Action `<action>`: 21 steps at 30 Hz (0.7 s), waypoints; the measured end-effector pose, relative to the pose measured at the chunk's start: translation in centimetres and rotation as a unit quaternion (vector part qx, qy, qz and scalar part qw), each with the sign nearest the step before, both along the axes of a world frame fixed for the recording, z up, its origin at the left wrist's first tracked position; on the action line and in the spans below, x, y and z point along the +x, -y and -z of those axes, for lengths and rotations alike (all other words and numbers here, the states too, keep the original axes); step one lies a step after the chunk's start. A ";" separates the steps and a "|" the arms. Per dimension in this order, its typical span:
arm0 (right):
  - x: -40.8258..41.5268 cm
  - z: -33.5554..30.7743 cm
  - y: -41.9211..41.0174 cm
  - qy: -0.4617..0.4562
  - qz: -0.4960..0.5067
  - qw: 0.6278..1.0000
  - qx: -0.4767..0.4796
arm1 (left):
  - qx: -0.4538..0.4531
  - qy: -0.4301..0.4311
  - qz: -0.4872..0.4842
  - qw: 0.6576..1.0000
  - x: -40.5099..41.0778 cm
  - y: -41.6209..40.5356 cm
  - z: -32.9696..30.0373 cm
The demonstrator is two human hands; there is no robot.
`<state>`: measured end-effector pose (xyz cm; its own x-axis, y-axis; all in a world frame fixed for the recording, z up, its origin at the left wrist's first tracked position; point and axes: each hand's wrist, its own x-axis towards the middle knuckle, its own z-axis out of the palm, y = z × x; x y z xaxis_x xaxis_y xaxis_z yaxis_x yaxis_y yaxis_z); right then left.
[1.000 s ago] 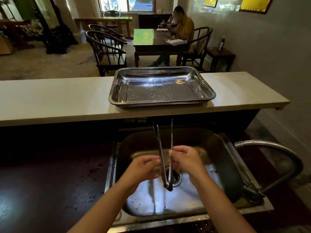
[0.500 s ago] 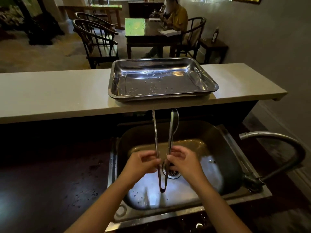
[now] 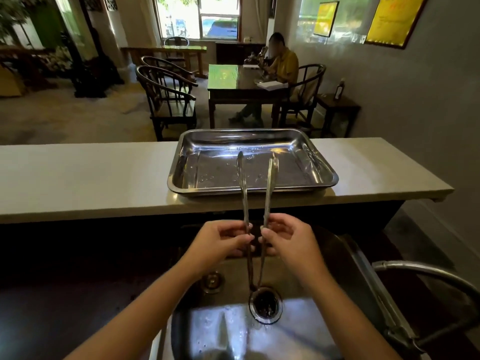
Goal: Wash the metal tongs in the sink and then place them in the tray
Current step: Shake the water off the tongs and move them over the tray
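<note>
Sink: a steel sink [image 3: 306,287] is sitting nearest the viewer, its drain [image 3: 265,304] dark in the wet floor, with a curved faucet [image 3: 426,275] arching in from the right.
Hands: the left hand [image 3: 220,241] and the right hand [image 3: 287,239] are hovering side by side above the basin, each pinching one arm of the tongs.
Grip: both hands are clamped on the tongs, fingertips closed around the thin metal, one arm per hand.
Tongs: the metal tongs [image 3: 255,201] are standing nearly upright, hinged end hanging just above the drain, the two arms spreading apart as they rise, tips showing in front of the tray.
Worktop: a pale worktop [image 3: 85,178] is running across the view behind the sink, higher than the basin.
Tray: a shiny steel tray [image 3: 322,165] is resting on that worktop, straight ahead, empty apart from scattered water drops.
Background: a person [image 3: 283,66] is sitting at a dark table [image 3: 233,84], with wooden chairs [image 3: 166,100] nearby.
Step in hand: washing looks finished and the lift toward the tray seems to be under way.
Doing it well: letting the drips fall into the basin first, raising the hinged end clear of the worktop edge and tray rim, then tilting the tongs flat and laying them inside rather than dropping them.
</note>
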<state>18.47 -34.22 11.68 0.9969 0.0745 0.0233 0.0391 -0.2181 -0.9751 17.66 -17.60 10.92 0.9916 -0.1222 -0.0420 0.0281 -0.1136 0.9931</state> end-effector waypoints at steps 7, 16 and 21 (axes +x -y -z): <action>10.2 -10.9 -0.4 -0.029 -0.056 0.998 0.024 | 0.095 -0.004 0.011 0.995 10.5 -1.4 -10.4; 21.0 -10.9 -2.6 -0.150 -0.074 0.985 -0.031 | 0.090 -0.154 -0.009 0.984 20.0 -2.1 -11.1; 23.3 -7.7 -3.4 -0.196 -0.068 0.977 -0.055 | 0.136 -0.172 -0.028 0.975 22.0 -2.0 -8.2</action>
<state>41.72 -30.84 19.34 0.9081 0.1874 -0.3746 -0.2977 -0.3403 -0.8919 39.62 -15.60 19.17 0.9180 -0.0070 -0.3965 0.3674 -0.3611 0.8571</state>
